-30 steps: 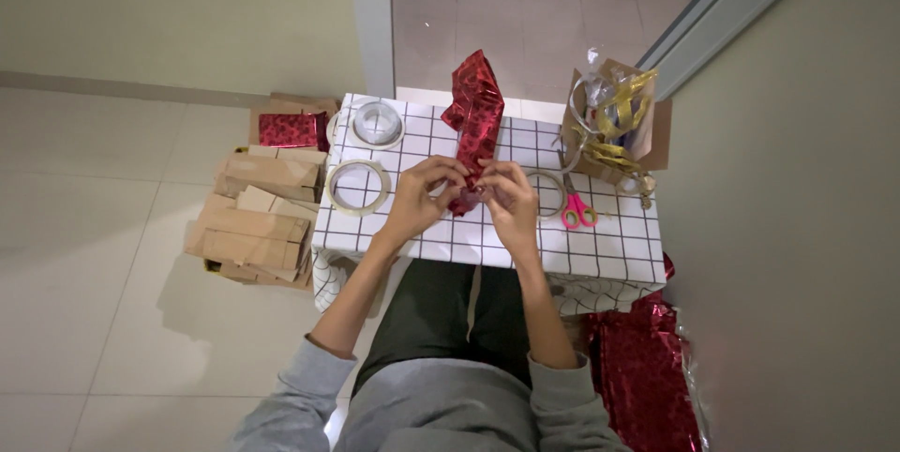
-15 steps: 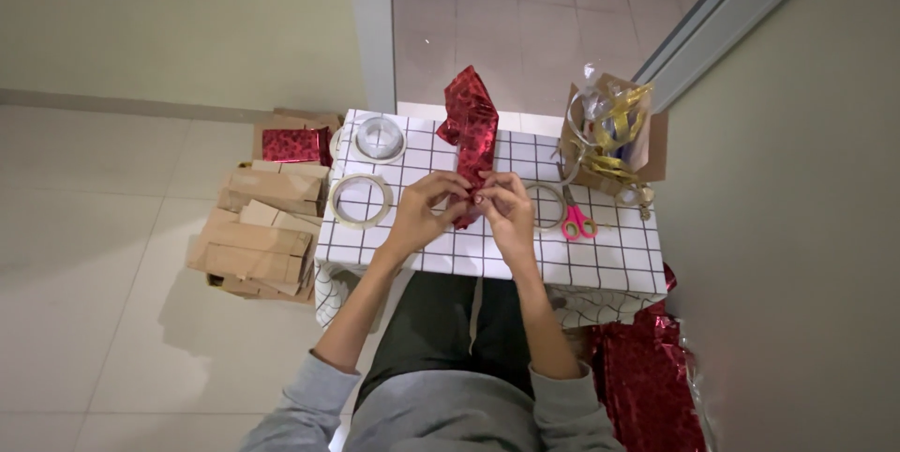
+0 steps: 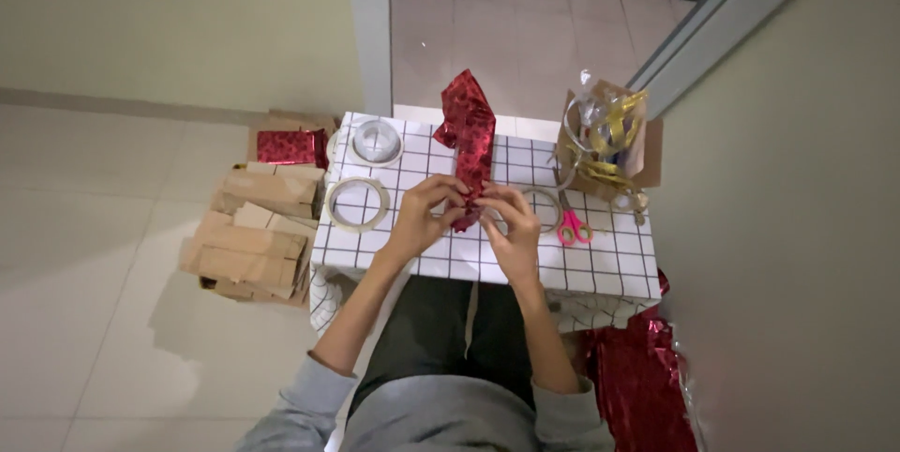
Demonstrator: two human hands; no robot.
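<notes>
Red foil wrap (image 3: 468, 138) is half folded: your left hand (image 3: 424, 213) and right hand (image 3: 511, 227) pinch its near end, pink scissors (image 3: 570, 227) just right.

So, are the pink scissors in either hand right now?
No, the pink scissors lie on the checked table, right of both hands, which hold the red wrapped piece.

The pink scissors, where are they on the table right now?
In the head view the pink scissors lie on the right part of the checked table, just right of the right hand and below the box of gold ribbon.
</notes>
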